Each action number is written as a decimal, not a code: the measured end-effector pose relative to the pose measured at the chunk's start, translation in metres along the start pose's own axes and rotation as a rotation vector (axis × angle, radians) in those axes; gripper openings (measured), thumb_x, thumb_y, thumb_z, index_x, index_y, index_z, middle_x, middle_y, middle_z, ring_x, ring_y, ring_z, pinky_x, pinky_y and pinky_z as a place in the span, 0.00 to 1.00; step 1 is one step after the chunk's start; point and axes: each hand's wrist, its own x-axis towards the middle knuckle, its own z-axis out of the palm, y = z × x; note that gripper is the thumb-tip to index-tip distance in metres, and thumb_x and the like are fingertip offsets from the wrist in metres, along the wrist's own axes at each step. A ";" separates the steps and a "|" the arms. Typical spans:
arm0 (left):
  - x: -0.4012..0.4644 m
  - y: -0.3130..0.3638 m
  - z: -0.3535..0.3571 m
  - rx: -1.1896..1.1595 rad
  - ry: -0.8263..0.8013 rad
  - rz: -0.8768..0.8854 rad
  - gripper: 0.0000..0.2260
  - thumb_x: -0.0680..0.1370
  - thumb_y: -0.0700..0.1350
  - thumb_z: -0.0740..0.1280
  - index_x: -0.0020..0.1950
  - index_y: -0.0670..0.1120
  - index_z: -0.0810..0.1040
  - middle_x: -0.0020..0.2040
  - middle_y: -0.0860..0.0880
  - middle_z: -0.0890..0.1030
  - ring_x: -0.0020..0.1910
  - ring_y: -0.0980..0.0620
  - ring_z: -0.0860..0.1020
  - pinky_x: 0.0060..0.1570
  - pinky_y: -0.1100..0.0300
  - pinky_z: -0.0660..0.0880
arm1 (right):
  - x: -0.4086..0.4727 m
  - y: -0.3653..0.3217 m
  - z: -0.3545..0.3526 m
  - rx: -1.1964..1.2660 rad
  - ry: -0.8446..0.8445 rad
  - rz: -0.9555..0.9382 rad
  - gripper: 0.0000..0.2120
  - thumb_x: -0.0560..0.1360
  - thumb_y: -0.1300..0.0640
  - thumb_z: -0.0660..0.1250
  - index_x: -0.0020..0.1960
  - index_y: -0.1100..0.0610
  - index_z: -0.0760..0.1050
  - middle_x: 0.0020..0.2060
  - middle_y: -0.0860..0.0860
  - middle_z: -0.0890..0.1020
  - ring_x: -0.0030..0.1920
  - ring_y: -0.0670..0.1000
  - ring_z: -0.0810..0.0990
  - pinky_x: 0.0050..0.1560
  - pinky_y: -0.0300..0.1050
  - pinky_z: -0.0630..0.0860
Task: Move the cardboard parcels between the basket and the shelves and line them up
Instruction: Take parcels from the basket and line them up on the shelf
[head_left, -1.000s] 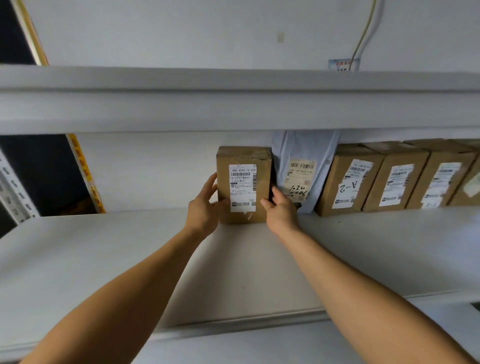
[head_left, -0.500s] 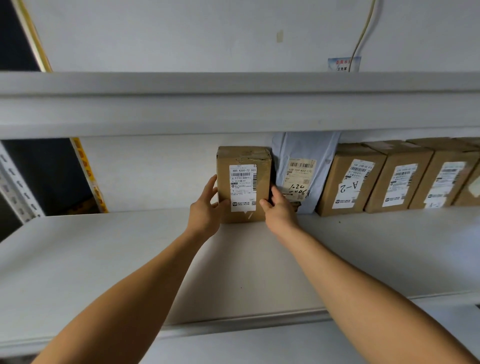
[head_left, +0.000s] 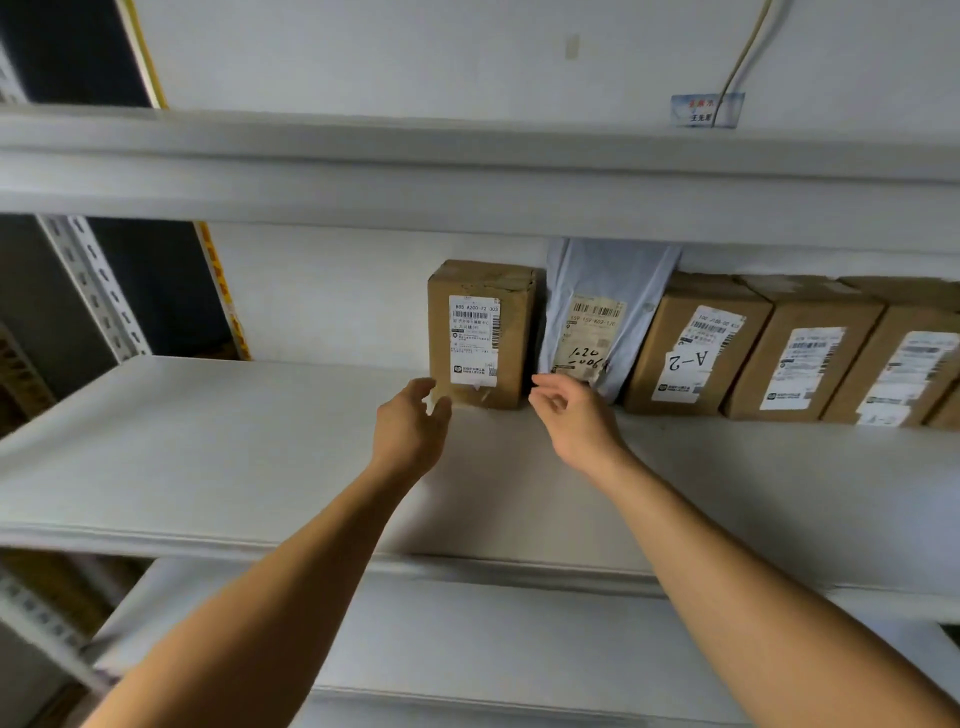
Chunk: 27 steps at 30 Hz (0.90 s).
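An upright cardboard parcel (head_left: 480, 332) with a white label stands at the back of the white shelf (head_left: 218, 447), at the left end of a row. To its right leans a grey plastic mailer (head_left: 597, 317), then a box marked A-2 (head_left: 696, 348) and two more labelled boxes (head_left: 802, 358) (head_left: 904, 369). My left hand (head_left: 410, 426) hovers just in front of the parcel's lower left corner, fingers loose, holding nothing. My right hand (head_left: 571, 415) hangs near its lower right corner, fingers loosely curled, also holding nothing. The basket is out of view.
A second shelf board (head_left: 467, 171) runs overhead, close above the parcels. A perforated metal upright (head_left: 98, 291) and a yellow striped post (head_left: 223, 291) stand at the left. A lower shelf (head_left: 467, 649) shows below. A cable (head_left: 748, 52) hangs down the wall.
Both hands have let go of the left parcel's sides and drawn back a little toward me. The parcel stays upright in place.
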 end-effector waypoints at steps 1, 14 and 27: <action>-0.009 0.004 0.001 -0.001 -0.005 0.009 0.19 0.84 0.49 0.68 0.73 0.45 0.77 0.67 0.44 0.83 0.62 0.45 0.82 0.64 0.51 0.78 | -0.008 0.000 -0.007 -0.024 -0.018 -0.019 0.14 0.83 0.57 0.69 0.68 0.55 0.80 0.58 0.51 0.86 0.59 0.48 0.84 0.62 0.39 0.76; -0.099 0.088 0.058 0.060 -0.238 0.332 0.16 0.83 0.50 0.69 0.70 0.48 0.80 0.64 0.49 0.84 0.58 0.50 0.83 0.57 0.63 0.73 | -0.150 0.013 -0.128 -0.229 0.183 -0.003 0.15 0.83 0.53 0.69 0.69 0.55 0.80 0.58 0.47 0.85 0.59 0.45 0.82 0.64 0.42 0.78; -0.285 0.163 0.143 -0.070 -0.681 0.718 0.16 0.83 0.46 0.69 0.71 0.45 0.80 0.65 0.49 0.83 0.61 0.46 0.83 0.62 0.66 0.71 | -0.406 0.039 -0.221 -0.292 0.591 0.484 0.16 0.84 0.52 0.67 0.70 0.51 0.78 0.61 0.46 0.83 0.64 0.45 0.80 0.68 0.45 0.77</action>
